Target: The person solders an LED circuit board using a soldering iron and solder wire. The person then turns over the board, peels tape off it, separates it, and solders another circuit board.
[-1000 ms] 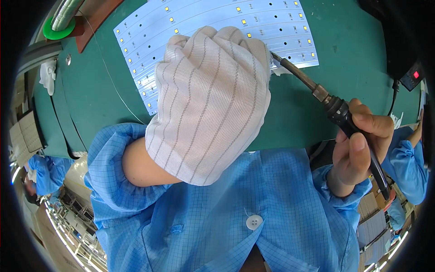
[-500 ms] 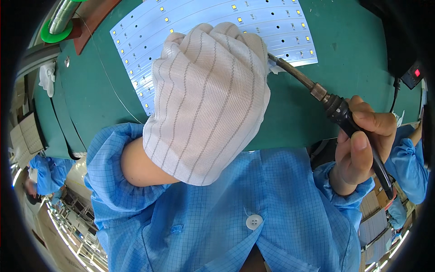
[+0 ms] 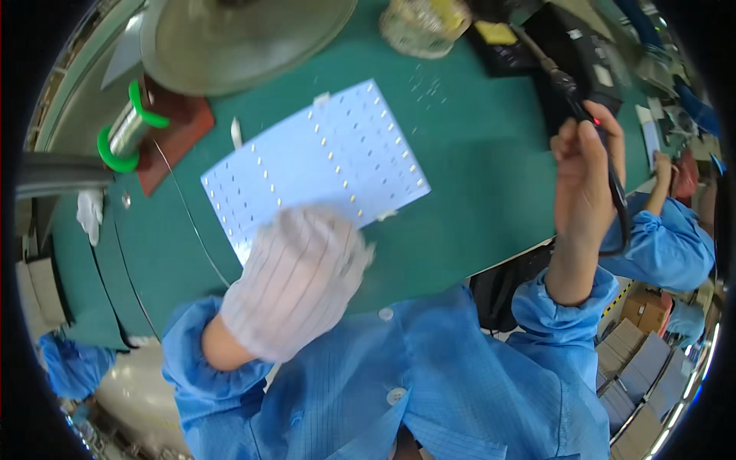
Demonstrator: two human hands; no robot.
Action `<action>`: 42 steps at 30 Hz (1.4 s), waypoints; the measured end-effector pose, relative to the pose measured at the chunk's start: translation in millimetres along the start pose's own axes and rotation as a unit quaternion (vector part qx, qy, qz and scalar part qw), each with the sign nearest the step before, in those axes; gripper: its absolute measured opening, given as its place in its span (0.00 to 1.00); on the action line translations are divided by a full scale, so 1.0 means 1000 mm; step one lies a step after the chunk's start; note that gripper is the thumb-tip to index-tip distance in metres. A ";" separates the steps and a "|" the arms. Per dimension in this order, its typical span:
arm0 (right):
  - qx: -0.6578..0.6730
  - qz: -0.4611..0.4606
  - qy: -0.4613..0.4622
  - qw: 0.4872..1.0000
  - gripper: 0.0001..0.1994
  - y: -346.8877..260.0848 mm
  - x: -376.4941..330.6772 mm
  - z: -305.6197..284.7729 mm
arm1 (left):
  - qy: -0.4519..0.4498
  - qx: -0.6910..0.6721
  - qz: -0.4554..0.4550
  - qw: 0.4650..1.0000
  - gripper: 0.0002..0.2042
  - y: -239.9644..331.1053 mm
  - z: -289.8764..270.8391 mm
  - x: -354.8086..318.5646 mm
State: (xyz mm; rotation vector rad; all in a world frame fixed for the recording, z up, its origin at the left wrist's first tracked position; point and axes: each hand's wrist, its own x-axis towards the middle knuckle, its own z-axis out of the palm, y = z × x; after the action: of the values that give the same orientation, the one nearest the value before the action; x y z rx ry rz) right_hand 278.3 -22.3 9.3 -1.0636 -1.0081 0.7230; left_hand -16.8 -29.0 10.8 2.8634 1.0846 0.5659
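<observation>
A white LED circuit board (image 3: 295, 169), set with rows of small yellow LEDs, lies on the green bench mat. My left hand (image 3: 299, 280), in a white striped glove, is closed at the board's near edge. Blur and the glove hide whatever its fingers hold. In my bare right hand (image 3: 586, 165) is a soldering iron (image 3: 567, 86), gripped by its black handle. Its metal shaft points away from me, with the tip end by a yellow sponge (image 3: 497, 33) on the black stand at the far right. A thin solder wire (image 3: 184, 207) runs toward my left forearm.
A solder spool (image 3: 129, 130) with green flanges sits on a red-brown base at the left. A large round lamp head (image 3: 238, 46) overhangs the far side. Beyond the board stands a pale round tub (image 3: 422, 31). Another person's blue sleeve (image 3: 667, 241) shows at the right.
The soldering iron has swung from beside my left hand and the board out to the stand at far right. My left hand has drawn back toward me. The view has shifted, showing more bench.
</observation>
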 end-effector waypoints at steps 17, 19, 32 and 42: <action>0.324 0.133 0.089 0.932 0.13 0.053 0.119 0.029 | -0.009 -0.305 -0.549 0.778 0.19 -0.020 -0.058 -0.071; 0.355 0.132 0.057 0.924 0.14 0.063 0.117 0.033 | 0.065 -0.304 -0.508 0.803 0.23 -0.021 -0.071 -0.073; -0.323 0.071 -0.291 0.898 0.13 0.040 0.034 0.063 | -0.018 0.125 -0.404 0.906 0.22 -0.037 -0.031 -0.058; -0.140 0.109 -0.248 0.952 0.08 0.055 0.011 0.081 | 0.185 -0.361 -0.554 0.727 0.24 -0.008 -0.009 -0.036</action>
State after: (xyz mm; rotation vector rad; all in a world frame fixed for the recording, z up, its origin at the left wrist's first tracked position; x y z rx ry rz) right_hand 207.3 34.6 -27.3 -1.2848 -1.4706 1.0833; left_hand -49.7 -46.7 5.8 1.1151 1.7885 1.0739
